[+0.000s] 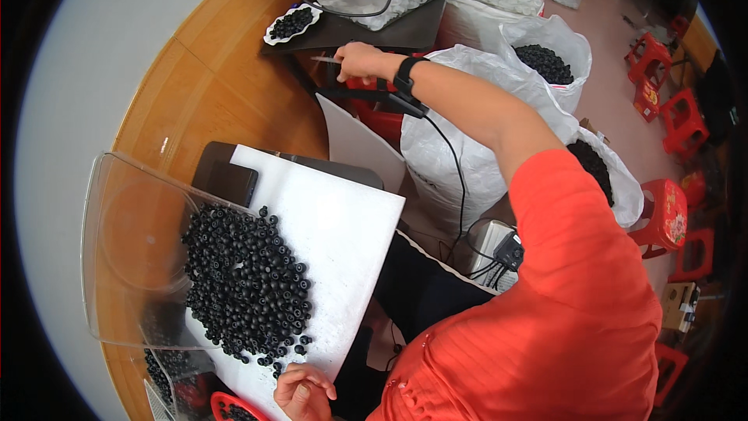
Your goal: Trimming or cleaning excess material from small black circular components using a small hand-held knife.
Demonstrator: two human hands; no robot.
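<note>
The left hand [302, 394] rests curled at the six-o'clock edge of the white board [335, 226], its grip loosely closed on nothing, just beside the heap of black rings [245, 281] piled toward nine o'clock. The right hand [357, 61] stretches to twelve o'clock, pinching a thin stick [322, 59] near the small tray of rings [292, 23]. Most rings lie unsorted on the bench; only that small trayful sits apart.

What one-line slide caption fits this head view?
Left hand rests by black rings on a white board; right hand reaches toward a far tray.
</note>
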